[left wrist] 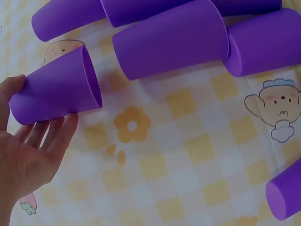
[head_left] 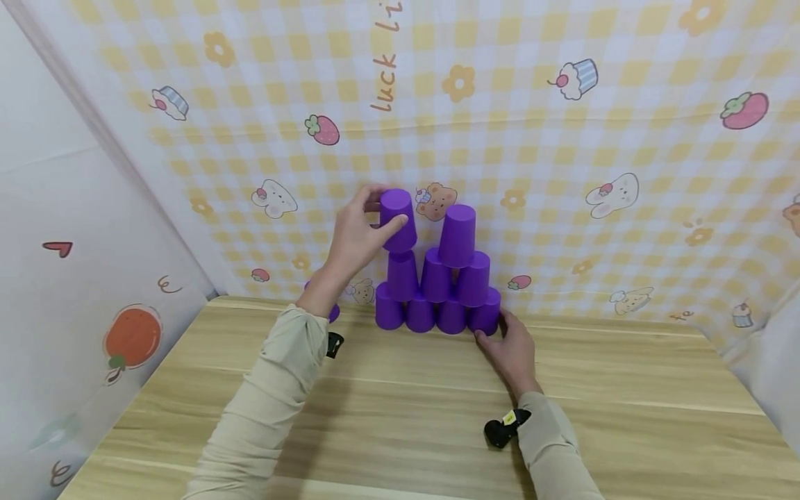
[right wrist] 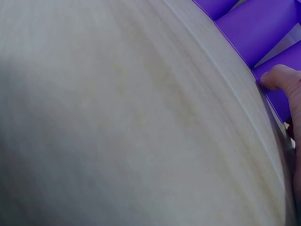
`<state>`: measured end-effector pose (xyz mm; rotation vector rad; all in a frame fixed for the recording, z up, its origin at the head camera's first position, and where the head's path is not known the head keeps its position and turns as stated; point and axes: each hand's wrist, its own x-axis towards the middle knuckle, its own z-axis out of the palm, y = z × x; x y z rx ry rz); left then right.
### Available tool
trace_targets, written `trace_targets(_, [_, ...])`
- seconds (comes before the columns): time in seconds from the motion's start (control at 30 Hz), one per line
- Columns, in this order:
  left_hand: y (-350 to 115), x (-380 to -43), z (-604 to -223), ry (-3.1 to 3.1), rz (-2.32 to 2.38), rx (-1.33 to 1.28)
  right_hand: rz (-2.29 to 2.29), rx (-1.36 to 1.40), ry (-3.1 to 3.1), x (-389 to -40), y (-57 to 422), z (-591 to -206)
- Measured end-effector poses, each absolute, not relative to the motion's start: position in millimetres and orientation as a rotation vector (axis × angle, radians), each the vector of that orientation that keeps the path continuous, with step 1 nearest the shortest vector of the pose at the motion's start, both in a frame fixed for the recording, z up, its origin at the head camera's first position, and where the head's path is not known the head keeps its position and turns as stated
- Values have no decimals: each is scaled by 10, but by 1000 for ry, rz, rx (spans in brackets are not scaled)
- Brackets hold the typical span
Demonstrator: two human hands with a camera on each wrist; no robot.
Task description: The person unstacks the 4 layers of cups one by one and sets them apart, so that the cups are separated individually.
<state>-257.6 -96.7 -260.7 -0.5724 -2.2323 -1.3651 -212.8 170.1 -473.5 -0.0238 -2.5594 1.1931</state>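
Note:
Upside-down purple cups are stacked in a pyramid against the back cloth: several in the bottom row, three above, and one top cup (head_left: 458, 236) toward the right. My left hand (head_left: 356, 232) grips another purple cup (left wrist: 56, 87) between thumb and fingers, its rim downward. This cup hangs just over the left middle-row cup (head_left: 402, 278); the left wrist view shows a gap between them. Low on the right, my right hand (head_left: 515, 347) holds the end bottom-row cup (head_left: 484, 312), thumb (right wrist: 277, 77) on its front and the other fingers mostly hidden round its side.
Behind my left forearm a purple cup (head_left: 334, 313) shows partly, left of the pyramid; the left wrist view also has a loose cup (left wrist: 282, 197). The wooden table (head_left: 406, 403) meets a yellow checked cloth (head_left: 531, 153) close behind the pyramid. A black wrist camera (head_left: 503, 429) sits at my right cuff.

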Motion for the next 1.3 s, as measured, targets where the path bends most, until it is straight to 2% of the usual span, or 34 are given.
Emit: trace_targets(1.3, [-1748, -2580, -2619, -2225, -1248, -431, 1166, -24, -2557, -2137, 1702, -4743])
